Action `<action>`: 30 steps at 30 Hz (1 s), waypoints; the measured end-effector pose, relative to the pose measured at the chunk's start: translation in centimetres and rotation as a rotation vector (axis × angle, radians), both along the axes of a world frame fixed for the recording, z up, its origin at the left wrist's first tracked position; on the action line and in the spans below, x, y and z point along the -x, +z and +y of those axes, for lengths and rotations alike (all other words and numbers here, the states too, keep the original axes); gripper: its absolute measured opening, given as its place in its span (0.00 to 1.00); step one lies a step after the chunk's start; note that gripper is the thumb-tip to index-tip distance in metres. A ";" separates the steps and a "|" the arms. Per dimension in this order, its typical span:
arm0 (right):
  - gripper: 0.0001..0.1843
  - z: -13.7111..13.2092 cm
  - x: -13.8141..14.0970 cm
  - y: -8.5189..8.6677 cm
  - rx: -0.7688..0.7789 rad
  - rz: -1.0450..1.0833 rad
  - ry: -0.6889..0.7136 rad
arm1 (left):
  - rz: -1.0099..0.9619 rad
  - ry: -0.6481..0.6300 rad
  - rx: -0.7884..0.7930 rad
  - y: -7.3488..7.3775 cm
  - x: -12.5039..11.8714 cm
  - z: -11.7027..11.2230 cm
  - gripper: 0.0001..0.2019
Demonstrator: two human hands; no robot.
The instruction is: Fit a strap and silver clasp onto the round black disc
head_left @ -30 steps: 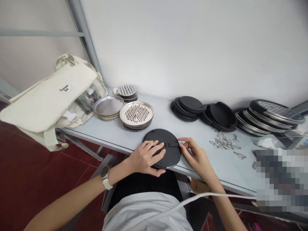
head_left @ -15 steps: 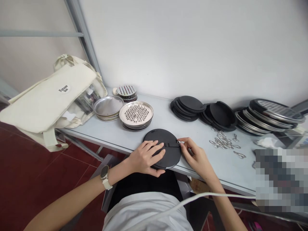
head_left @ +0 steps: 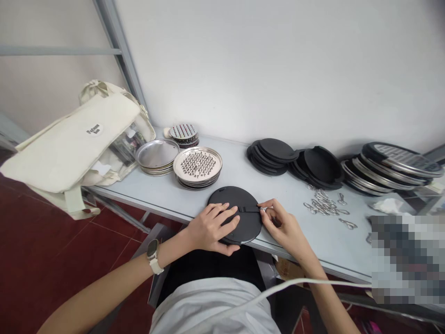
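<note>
Along the front edge of the worktop (head_left: 236,164), keeps the left hand (head_left: 212,228) clamped on the black disc (head_left: 248,227), fingers spread over its top and thumb by the near rim, with no clear shift over the last second. At the disc's right rim, pinches a metal piece (head_left: 262,209) at the end of the strap (head_left: 248,209) between thumb and fingertip of the right hand (head_left: 283,228); shows slightly more glint than half a second ago, so probably still busy there. Around this, see a cloth bag (head_left: 69,144) at the left end, then smooth plates (head_left: 158,154) and grater plates (head_left: 197,164). Toward the back edge, rightward, note black lids (head_left: 276,150), black trays (head_left: 321,167), scattered clips (head_left: 323,204) nearer the front, and metal-rimmed discs (head_left: 399,155). As a possible snag, mark the white cable (head_left: 295,281) crossing the right forearm.
</note>
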State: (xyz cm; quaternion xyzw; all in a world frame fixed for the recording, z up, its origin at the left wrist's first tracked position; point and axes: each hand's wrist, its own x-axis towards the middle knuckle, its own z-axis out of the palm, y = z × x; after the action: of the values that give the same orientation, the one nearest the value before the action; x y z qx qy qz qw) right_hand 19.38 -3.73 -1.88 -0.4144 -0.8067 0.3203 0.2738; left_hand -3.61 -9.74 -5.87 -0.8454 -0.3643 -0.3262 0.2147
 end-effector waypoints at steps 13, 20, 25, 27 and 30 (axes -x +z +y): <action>0.09 0.1 0.1 -0.2 0.002 0.055 -0.082 | -0.010 0.002 0.009 0.3 -0.1 0.0 0.29; 0.07 0.2 -0.1 -0.2 -0.020 0.023 -0.057 | 0.000 0.005 0.014 0.3 -0.1 0.0 0.29; 0.11 0.5 0.0 -0.3 -0.142 0.028 -0.078 | 0.005 0.012 0.014 0.3 -0.1 -0.1 0.29; 0.12 0.6 0.0 -0.3 -0.149 0.029 -0.077 | 0.002 0.010 0.012 0.3 -0.1 -0.1 0.29; 0.13 0.6 -0.1 -0.4 -0.122 0.027 -0.054 | -0.001 0.005 0.011 0.3 -0.1 -0.1 0.29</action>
State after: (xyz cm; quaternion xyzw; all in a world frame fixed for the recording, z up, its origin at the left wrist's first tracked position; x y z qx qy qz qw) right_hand 19.46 -3.12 -2.23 -0.4141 -0.8094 0.2686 0.3181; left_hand -3.52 -9.80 -5.58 -0.8456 -0.3683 -0.3241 0.2105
